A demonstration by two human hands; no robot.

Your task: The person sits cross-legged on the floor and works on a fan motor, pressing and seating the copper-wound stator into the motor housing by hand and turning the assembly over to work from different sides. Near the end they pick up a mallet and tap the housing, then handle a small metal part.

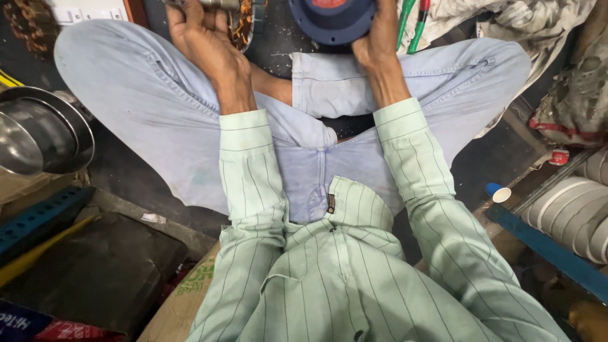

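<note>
A person sits cross-legged on the dark floor (126, 171) in pale blue trousers (158, 107) and a green striped shirt (342, 278), with steel bowls (38, 130) off to one side and stacked white rolls (573, 212) to the other. The right hand (378, 38) grips the rim of a round blue cover (332, 20) held above the ankles at the top edge of view. The left hand (206, 31) is clenched around a metal part (215, 4), just beside a copper winding (244, 25).
</note>
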